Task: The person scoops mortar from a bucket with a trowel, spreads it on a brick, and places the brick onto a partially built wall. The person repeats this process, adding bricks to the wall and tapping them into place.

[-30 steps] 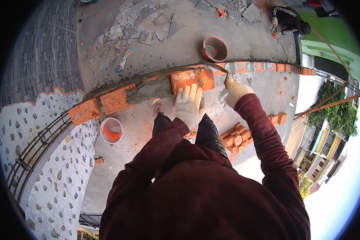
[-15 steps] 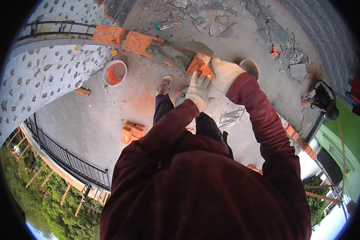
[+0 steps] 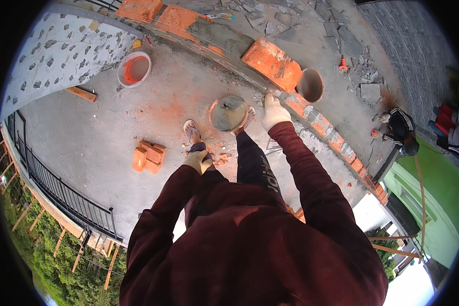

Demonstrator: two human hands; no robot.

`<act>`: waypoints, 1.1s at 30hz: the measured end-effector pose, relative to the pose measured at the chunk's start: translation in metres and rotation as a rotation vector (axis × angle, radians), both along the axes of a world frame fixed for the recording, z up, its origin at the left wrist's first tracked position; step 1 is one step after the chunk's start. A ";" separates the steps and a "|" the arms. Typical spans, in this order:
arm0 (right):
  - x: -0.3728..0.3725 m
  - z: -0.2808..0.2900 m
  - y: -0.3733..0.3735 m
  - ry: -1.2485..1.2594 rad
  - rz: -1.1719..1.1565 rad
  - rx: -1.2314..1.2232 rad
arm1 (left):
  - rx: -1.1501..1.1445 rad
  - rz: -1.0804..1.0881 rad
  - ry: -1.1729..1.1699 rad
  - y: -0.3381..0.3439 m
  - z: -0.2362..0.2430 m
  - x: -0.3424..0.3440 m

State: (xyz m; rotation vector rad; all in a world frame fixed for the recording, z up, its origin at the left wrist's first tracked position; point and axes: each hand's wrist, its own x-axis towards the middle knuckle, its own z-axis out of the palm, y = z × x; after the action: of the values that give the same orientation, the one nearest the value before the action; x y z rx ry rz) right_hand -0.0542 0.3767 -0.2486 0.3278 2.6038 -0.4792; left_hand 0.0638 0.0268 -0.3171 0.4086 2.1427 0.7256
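Note:
My right hand [image 3: 274, 112], in a cream glove, is closed beside the low brick wall [image 3: 325, 127]. What it grips, if anything, is too small to make out. Just beyond it, a large orange brick [image 3: 272, 62] lies on the wall, with grey mortar [image 3: 224, 41] spread to its left. Down by my left leg is my gloved left hand [image 3: 199, 161], thumb and fingers apart, with nothing seen in it. A round pan of wet mortar [image 3: 229, 113] rests by my right foot.
Two orange bricks [image 3: 177, 20] sit farther left along the wall. A white bucket [image 3: 134, 69] stands at left, another bucket [image 3: 310, 85] behind the wall. Stacked bricks [image 3: 148, 156] lie on the floor. A person [image 3: 400, 130] crouches at far right. A black railing [image 3: 61, 188] runs along the left.
Both hands have left the brick, which stays on the wall. My left hand has drawn back toward my leg; my right hand has come down nearer me. The view has shifted.

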 end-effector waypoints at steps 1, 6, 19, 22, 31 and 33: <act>0.011 -0.002 0.009 0.024 -0.004 0.000 | -0.058 0.033 0.022 -0.015 -0.010 0.016; 0.058 0.007 0.062 0.065 -0.019 0.008 | -0.124 -0.003 -0.034 -0.065 -0.014 0.037; 0.124 0.045 0.061 -0.143 0.021 0.334 | -0.420 0.030 -0.175 -0.051 -0.073 0.122; 0.088 0.004 0.050 -0.046 0.005 0.329 | -0.432 0.113 -0.220 -0.031 -0.063 0.118; -0.006 0.028 -0.005 0.281 0.055 0.043 | -0.358 0.193 -0.220 -0.016 -0.078 0.140; 0.020 0.017 0.023 0.306 0.065 -0.016 | -0.375 0.272 0.010 -0.015 -0.090 0.163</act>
State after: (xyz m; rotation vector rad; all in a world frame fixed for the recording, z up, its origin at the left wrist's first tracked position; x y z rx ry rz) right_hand -0.0345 0.3999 -0.2316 0.1741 2.8940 -0.5651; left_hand 0.2269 0.0116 -0.4073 -0.0798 2.3062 0.4494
